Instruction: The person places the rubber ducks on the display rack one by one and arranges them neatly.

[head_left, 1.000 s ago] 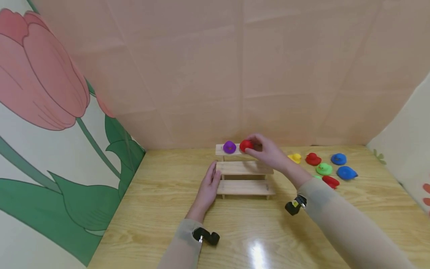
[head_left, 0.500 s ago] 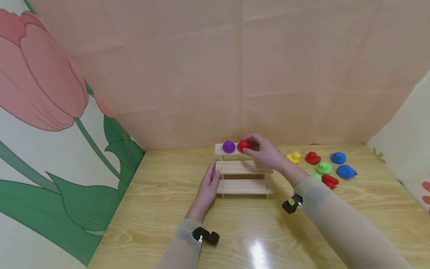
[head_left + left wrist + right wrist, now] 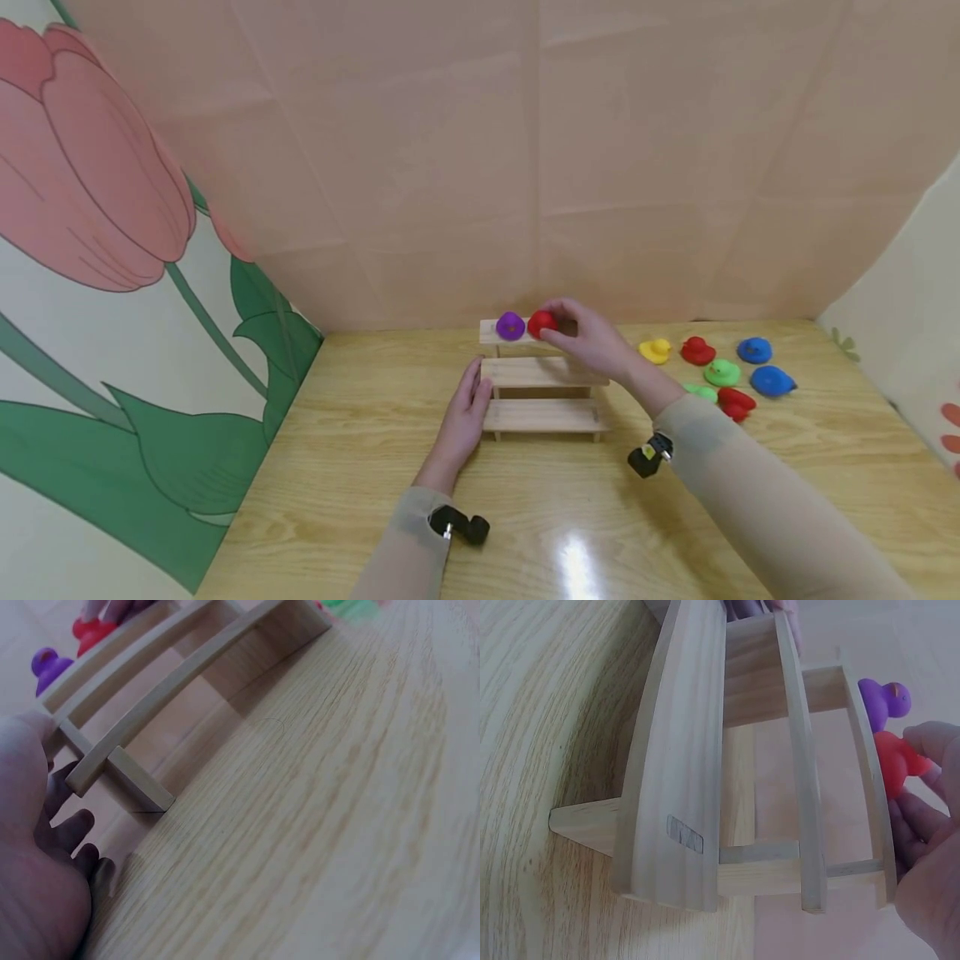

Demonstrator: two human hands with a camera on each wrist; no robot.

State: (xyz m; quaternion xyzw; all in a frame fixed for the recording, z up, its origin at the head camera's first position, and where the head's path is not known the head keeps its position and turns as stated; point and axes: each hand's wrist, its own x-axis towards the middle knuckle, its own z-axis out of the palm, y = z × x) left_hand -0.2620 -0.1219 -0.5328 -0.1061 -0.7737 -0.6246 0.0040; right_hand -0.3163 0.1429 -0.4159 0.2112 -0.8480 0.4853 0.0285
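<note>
Your right hand (image 3: 588,340) pinches the red duck (image 3: 541,323) at the rack's (image 3: 543,372) rear edge. Your left hand (image 3: 462,421) grips the rack's left edge.

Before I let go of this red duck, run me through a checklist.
1. Red duck over the top shelf: ok.
2. Its whole base supported: cannot tell; the right hand hides part.
3. Purple duck upright beside it: ok.
4. Wooden rack held at its left end: ok, by the left hand.
5. Rack's visible front feet on the table: ok.
6. Right hand off the duck: not ok, it grips it.
</note>
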